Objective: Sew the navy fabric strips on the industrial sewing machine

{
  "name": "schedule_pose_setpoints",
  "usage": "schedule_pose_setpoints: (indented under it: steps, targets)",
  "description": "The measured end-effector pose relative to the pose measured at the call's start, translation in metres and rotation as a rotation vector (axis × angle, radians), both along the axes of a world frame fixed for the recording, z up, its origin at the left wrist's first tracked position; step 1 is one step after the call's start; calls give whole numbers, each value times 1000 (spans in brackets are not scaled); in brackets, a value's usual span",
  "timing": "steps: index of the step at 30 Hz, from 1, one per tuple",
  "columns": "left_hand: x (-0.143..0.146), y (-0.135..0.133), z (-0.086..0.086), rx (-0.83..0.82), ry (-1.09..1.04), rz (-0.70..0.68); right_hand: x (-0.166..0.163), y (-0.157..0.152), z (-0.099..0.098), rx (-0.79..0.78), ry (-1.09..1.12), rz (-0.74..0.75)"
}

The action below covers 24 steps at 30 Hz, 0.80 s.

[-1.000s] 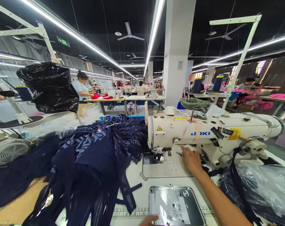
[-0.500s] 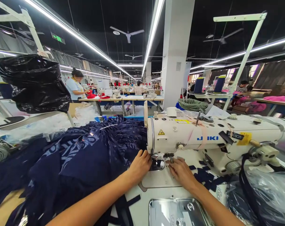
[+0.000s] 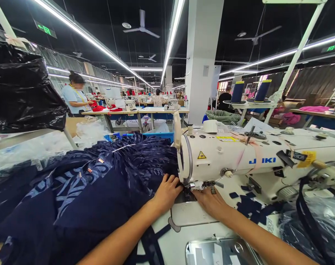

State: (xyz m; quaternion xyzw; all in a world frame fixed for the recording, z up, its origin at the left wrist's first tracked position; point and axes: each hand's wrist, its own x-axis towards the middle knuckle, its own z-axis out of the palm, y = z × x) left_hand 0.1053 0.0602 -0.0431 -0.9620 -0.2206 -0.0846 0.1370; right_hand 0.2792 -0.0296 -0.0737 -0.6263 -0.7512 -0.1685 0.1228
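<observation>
A white sewing machine (image 3: pixel 211 151) stands in front of me, its head at the middle of the view. My left hand (image 3: pixel 167 192) is at the left of the needle area, fingers curled and close together, beside a heap of navy garments (image 3: pixel 101 198). From the right, my right hand (image 3: pixel 210 201) reaches under the head with fingers together, its fingertips partly hidden by machine parts. Between the hands lies a dark metal plate (image 3: pixel 186 195). What either hand pinches is too small or hidden to make out.
A metal tray (image 3: pixel 193 246) with pale labels lies in front. Navy scraps (image 3: pixel 247 204) and a clear plastic bag (image 3: pixel 311 217) are at the right. Navy thread cones (image 3: pixel 237 92) stand behind the machine. A black plastic bag (image 3: pixel 23 92) hangs at left; a person (image 3: pixel 74 94) works beyond.
The view has shifted, so the machine appears further right. A shiny rounded metal part under the head no longer shows between the hands; the dark plate does. Both hands stay near the needle area.
</observation>
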Motion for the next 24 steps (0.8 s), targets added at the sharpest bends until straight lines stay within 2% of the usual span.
schedule_pose_setpoints:
  steps: [4, 10, 13, 18, 21, 24]
  targets:
    - [-2, -4, 0, 21, -17, -65, 1, 1, 2, -48, -69, -6]
    - [-16, -25, -9, 86, 1, -316, 5, -6, 1, 3, 97, 245]
    - [-21, -28, -13, 22, -15, -290, 5, -8, -3, 14, 148, 291]
    - [-21, -25, -13, -79, -60, -237, 6, -7, -5, 20, 168, 285]
    - [-20, -26, -11, -116, -106, -221, 3, -6, 1, 10, 156, 257]
    - [-21, -25, -12, -118, -201, -221, -4, -9, 15, 15, 69, 243]
